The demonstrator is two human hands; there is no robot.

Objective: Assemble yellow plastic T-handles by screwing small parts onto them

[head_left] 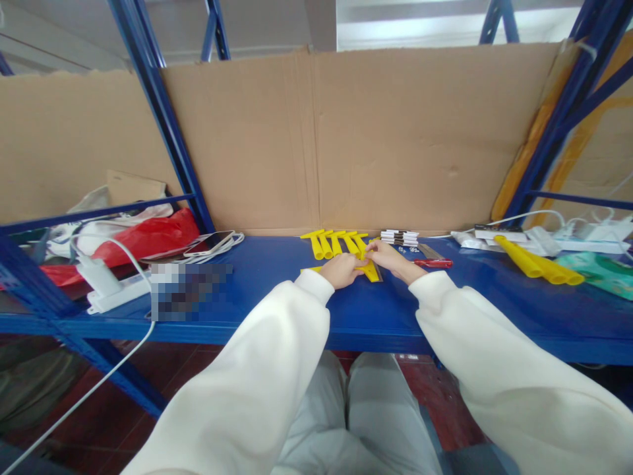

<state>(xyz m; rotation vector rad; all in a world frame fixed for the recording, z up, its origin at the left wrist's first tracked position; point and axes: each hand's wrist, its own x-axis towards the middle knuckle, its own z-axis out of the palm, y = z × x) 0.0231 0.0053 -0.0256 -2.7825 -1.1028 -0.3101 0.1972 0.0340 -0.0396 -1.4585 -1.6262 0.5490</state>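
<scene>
My left hand is closed around a yellow scraper, whose handle end pokes out on the left and whose wide end, with a thin metal edge, points right. Just above that wide end, the fingers of my right hand are pinched together; whatever is between them is too small to make out. Several yellow scraper handles lie in a row behind my hands. To the right are a stack of small white-and-dark boxes, tiny metal pieces, a flat metal blade and a red-handled tool.
The blue shelf has a cardboard backing. On the left lie a red bag, a phone and a white power strip with a cable. More yellow handles and a green packet are at right.
</scene>
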